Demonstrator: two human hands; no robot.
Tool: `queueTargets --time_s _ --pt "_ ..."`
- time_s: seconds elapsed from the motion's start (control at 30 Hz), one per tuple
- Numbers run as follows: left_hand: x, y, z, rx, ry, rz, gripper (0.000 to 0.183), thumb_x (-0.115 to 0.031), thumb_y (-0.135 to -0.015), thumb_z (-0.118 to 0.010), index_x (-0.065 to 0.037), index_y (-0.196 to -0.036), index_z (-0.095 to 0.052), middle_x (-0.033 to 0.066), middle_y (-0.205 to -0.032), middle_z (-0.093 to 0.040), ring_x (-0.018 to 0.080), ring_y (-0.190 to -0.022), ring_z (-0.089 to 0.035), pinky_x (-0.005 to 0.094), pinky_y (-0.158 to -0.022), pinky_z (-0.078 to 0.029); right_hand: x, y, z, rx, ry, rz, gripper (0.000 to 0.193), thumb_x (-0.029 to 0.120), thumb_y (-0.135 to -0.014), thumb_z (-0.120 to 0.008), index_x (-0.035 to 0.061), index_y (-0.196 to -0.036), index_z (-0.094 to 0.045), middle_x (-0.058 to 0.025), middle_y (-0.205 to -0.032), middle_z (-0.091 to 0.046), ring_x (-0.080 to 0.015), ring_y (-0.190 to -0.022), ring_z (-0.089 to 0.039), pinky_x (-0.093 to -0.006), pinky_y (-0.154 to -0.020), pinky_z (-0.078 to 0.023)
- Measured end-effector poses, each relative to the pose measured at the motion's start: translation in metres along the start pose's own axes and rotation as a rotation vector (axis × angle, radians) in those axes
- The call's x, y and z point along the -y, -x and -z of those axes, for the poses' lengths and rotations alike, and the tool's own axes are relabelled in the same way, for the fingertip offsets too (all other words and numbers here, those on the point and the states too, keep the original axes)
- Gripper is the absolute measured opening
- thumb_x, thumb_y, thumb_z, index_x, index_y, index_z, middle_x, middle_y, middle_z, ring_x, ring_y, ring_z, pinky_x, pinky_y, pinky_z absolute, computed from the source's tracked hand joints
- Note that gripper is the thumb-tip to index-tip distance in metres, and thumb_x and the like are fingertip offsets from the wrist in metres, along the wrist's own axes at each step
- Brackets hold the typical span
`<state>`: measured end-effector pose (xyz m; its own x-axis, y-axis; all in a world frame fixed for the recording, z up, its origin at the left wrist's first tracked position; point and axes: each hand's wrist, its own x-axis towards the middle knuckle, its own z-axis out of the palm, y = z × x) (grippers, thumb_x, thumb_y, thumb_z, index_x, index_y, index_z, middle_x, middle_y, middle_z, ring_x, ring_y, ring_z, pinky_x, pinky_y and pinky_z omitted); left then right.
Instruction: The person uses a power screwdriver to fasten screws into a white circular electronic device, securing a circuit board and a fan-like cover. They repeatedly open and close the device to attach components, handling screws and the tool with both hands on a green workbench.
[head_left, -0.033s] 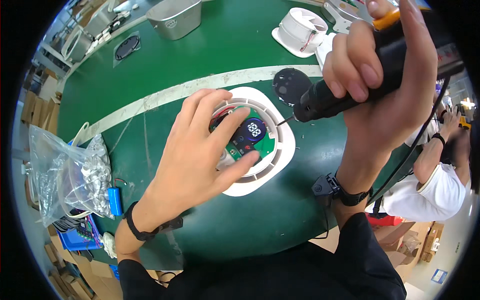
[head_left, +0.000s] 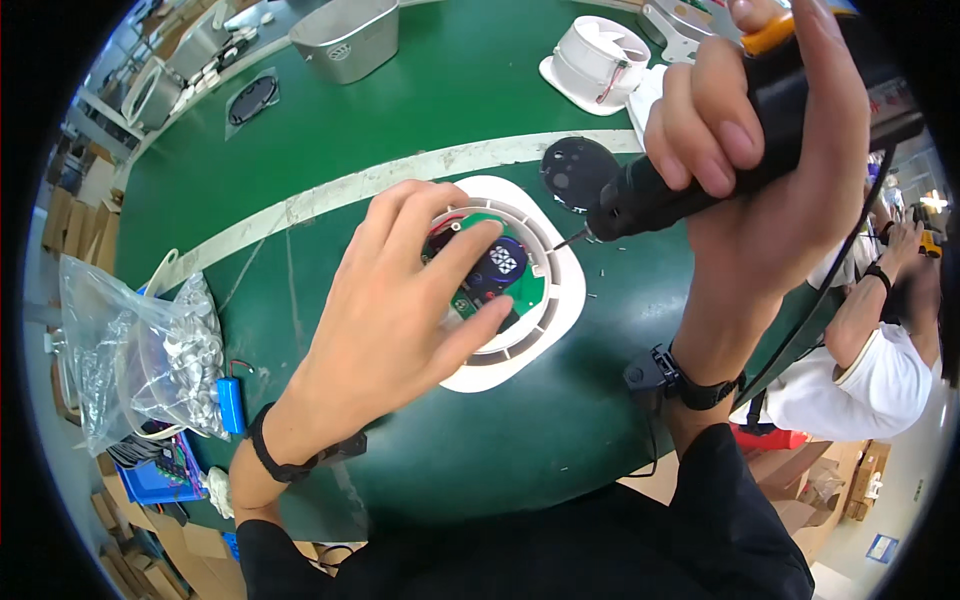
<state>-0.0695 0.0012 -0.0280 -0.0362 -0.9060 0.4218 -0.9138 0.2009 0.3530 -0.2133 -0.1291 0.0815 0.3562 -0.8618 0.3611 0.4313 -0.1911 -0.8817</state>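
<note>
Thumb and forefinger of the left hand (head_left: 375, 300) have drawn slightly closer, though still apart, over the circuit board (head_left: 532, 292) in the white case (head_left: 567, 300) beneath them; their grip is unclear. The right hand's (head_left: 775, 200) fingers clasp a screwdriver (head_left: 645, 200).

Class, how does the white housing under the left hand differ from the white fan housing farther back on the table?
The white housing contains a green circuit board; the fan housing shows blades. The left hand partly covers the white housing, while no hand covers the fan housing. Both are white.
</note>
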Motion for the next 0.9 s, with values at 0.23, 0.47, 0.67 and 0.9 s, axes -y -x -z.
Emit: queueTargets --time_s 0.23,0.47,0.67,0.9 --pt "-0.008 -0.046 -0.009 0.194 -0.009 -0.06 0.014 -0.013 -0.082 -0.077 -0.004 -0.092 -0.075 0.0089 -0.091 -0.064 0.0294 -0.094 -0.065 0.0414 -0.081 -0.053 0.014 -0.008 0.026 0.002 -0.108 -0.038 0.027 0.035 -0.107 -0.049 0.0089 -0.099 -0.053 -0.0009 -0.048 -0.041 -0.0116 -0.035 -0.038 -0.0277 -0.038 -0.038" --pt "0.021 -0.043 0.031 0.418 0.159 -0.328 0.065 -0.026 -0.07 -0.089 -0.007 -0.128 -0.065 0.0141 -0.12 -0.059 0.0346 -0.117 -0.057 0.0435 -0.098 -0.049 0.023 -0.004 0.042 0.044 -0.18 -0.076 0.027 0.034 -0.107 -0.048 0.008 -0.099 -0.052 -0.0008 -0.046 -0.041 -0.012 -0.034 -0.037 -0.0275 -0.037 -0.037" --pt "-0.033 0.012 0.018 0.207 -0.57 0.392 0.073 -0.055 -0.078 -0.081 -0.001 -0.124 -0.065 0.02 -0.116 -0.065 0.0342 -0.103 -0.066 0.0419 -0.075 -0.055 0.024 -0.001 0.036 0.109 -0.232 -0.081 0.029 0.034 -0.108 -0.043 0.0074 -0.099 -0.051 -0.0008 -0.046 -0.04 -0.0123 -0.034 -0.037 -0.0278 -0.037 -0.038" --pt "0.047 0.004 0.045 0.104 -0.197 0.021 0.082 -0.042 -0.074 -0.087 -0.008 -0.142 -0.056 0.023 -0.124 -0.06 0.0413 -0.117 -0.061 0.0458 -0.094 -0.051 0.014 0.002 0.019 0.192 -0.2 -0.115 0.029 0.035 -0.109 -0.042 0.0076 -0.101 -0.049 -0.001 -0.046 -0.04 -0.0128 -0.034 -0.036 -0.0281 -0.037 -0.038"
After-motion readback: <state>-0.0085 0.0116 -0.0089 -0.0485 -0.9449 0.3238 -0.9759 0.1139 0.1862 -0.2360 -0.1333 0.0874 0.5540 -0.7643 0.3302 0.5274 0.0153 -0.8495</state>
